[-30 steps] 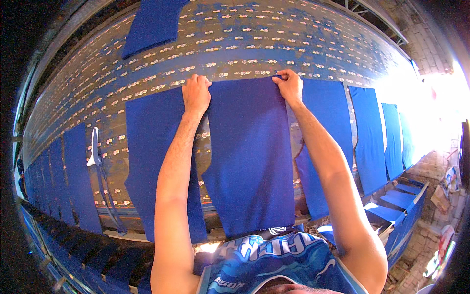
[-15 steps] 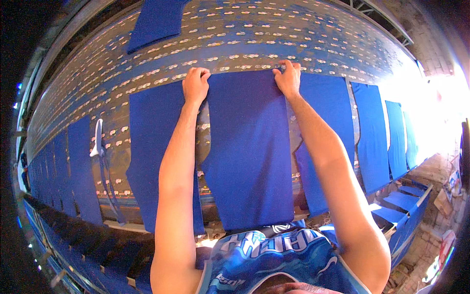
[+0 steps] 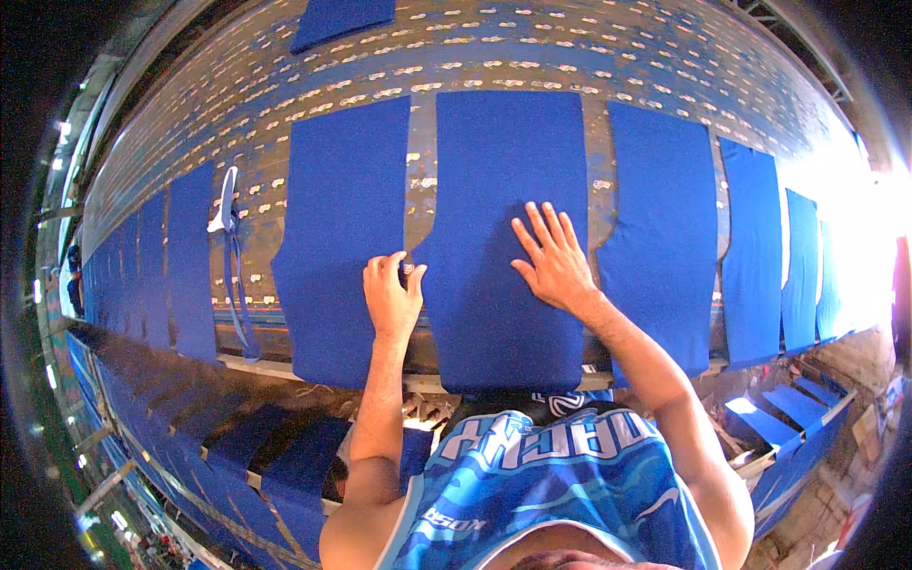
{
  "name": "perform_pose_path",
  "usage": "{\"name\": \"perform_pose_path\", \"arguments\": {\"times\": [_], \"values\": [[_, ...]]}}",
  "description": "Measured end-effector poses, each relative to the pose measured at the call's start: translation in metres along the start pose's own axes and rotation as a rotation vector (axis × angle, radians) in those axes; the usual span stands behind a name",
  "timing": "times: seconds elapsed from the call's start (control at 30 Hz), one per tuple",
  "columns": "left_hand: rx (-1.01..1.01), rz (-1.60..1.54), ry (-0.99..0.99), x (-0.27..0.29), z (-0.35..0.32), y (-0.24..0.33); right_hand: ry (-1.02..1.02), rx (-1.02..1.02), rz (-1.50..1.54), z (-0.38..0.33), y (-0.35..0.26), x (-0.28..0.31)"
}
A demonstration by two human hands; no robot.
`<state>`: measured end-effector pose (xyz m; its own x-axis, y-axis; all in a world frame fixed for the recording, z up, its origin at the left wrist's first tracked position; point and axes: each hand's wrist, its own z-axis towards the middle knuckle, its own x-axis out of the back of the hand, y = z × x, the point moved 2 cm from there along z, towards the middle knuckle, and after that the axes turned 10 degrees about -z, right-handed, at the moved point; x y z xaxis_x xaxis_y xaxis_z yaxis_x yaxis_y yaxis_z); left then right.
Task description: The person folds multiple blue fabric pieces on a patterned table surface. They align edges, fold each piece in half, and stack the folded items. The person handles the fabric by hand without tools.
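A blue cut fabric panel lies flat on the long printed table, with its lower end hanging near my body. My right hand rests on it palm down, fingers spread, toward its right side. Beside the panel's left notch, my left hand is curled, its thumb near the fabric edge. A small dark patch shows between that thumb and the fingers; I cannot make out what it is. Another blue panel lies just left of this hand. To the right of my right hand is a further blue panel.
More blue panels run along the table both ways. A white-edged strip lies at the left. A folded blue piece sits at the far side. The table surface bears rows of small printed marks. Behind me, other panels lie on another table.
Both hands have come back toward me from the panel's far edge. The right hand has let go and flattened on the cloth; the left has moved down to the notch. The view has shifted.
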<state>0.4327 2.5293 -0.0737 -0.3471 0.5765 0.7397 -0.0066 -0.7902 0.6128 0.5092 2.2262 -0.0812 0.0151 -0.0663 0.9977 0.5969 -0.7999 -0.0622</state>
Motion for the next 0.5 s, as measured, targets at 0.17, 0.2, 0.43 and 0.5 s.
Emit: {"name": "perform_pose_path", "arguments": {"times": [0.17,0.2,0.43,0.5], "values": [[0.017,-0.016,0.045,-0.018,0.001,0.005,-0.044,0.115,-0.002,-0.029,-0.012,0.003],[0.039,0.007,0.054,-0.017,0.002,0.007,-0.049,0.167,0.011,-0.033,-0.015,0.003],[0.08,0.028,0.008,-0.037,-0.009,0.022,-0.012,0.407,0.277,-0.079,-0.017,0.012],[-0.002,0.064,0.055,-0.037,-0.01,0.03,0.019,0.304,0.514,-0.105,-0.005,0.015]]}}
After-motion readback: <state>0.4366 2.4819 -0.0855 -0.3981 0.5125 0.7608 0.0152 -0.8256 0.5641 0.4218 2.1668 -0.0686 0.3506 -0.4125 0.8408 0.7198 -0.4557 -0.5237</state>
